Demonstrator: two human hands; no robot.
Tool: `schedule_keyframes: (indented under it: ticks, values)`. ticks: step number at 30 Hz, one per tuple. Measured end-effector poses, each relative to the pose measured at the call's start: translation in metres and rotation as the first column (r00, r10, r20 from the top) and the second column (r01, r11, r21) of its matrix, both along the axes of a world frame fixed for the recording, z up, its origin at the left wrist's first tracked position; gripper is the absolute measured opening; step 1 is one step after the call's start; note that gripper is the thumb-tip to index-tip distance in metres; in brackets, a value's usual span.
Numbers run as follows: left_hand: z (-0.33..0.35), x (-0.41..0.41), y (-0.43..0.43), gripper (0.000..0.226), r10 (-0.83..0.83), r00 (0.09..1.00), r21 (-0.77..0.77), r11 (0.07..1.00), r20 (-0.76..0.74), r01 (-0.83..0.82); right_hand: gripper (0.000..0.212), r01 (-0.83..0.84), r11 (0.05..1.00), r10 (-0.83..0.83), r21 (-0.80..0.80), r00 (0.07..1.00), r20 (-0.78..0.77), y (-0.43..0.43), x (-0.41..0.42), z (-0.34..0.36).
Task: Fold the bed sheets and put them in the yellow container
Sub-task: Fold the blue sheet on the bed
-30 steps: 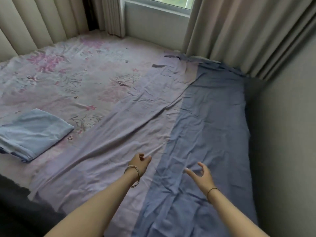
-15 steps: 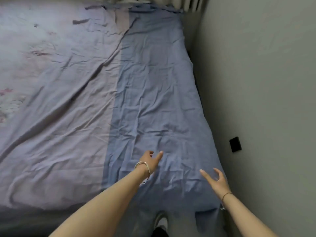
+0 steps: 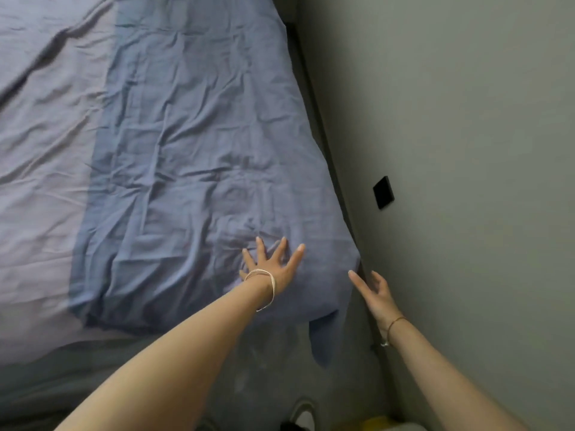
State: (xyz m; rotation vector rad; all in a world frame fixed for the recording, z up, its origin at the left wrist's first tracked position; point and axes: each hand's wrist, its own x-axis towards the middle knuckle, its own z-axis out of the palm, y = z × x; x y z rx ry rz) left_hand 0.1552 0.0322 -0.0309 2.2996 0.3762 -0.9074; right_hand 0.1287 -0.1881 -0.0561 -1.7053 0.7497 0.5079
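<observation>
While our left hand (image 3: 273, 269) presses flat on the blue sheet (image 3: 199, 144), our open right hand (image 3: 375, 293) should pinch the hanging corner (image 3: 322, 343) — low, firmly — before lifting.

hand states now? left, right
Left hand: open, fingers spread on the blue sheet.
Right hand: open, holding nothing, beside the sheet's corner.

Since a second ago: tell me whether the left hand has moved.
Yes. The left hand has come down flat onto the blue sheet, nearer its corner by the wall.
</observation>
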Motion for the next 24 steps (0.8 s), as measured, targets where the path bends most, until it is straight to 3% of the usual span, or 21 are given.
schedule_keyframes:
  ticks: [3, 6, 10, 13, 15, 19, 21, 24]
  values:
    - [-0.006, -0.003, -0.012, 0.080, -0.055, 0.997, 0.125, 0.990, -0.050, 0.061, 0.096, -0.004, 0.998, 0.002, 0.056, 1.000, 0.031, -0.007, 0.010, -0.016]
    - [-0.010, -0.001, -0.015, 0.084, -0.073, 0.996, 0.172, 0.982, -0.055, 0.082, 0.108, -0.021, 0.987, 0.017, 0.161, 0.999, 0.027, -0.010, 0.024, -0.029]
    - [-0.014, 0.001, -0.018, 0.082, -0.054, 0.996, 0.169, 0.983, -0.065, 0.064, 0.088, -0.023, 0.979, 0.022, 0.204, 1.000, 0.009, -0.008, 0.041, -0.043]
    - [-0.015, 0.003, -0.018, 0.082, -0.057, 0.996, 0.173, 0.983, -0.069, 0.068, 0.057, -0.041, 0.973, 0.038, 0.225, 0.999, 0.016, -0.010, 0.044, -0.046]
    - [-0.015, 0.002, -0.018, 0.081, -0.061, 0.994, 0.173, 0.982, -0.089, 0.075, 0.047, -0.050, 0.962, 0.048, 0.267, 0.999, 0.013, -0.012, 0.036, -0.046]
    - [-0.014, 0.003, -0.019, 0.081, -0.026, 0.997, 0.175, 0.984, -0.070, 0.038, 0.043, -0.099, 0.955, 0.092, 0.278, 0.995, 0.038, -0.018, 0.018, -0.043]
    - [-0.015, 0.005, -0.016, 0.085, -0.023, 0.996, 0.163, 0.986, -0.081, 0.036, 0.041, -0.174, 0.963, 0.166, 0.204, 0.984, 0.059, -0.025, 0.009, -0.041]
    - [-0.016, 0.005, -0.014, 0.102, -0.084, 0.992, 0.138, 0.986, -0.099, 0.097, 0.055, -0.281, 0.953, 0.282, 0.114, 0.959, 0.009, -0.037, -0.009, -0.041]
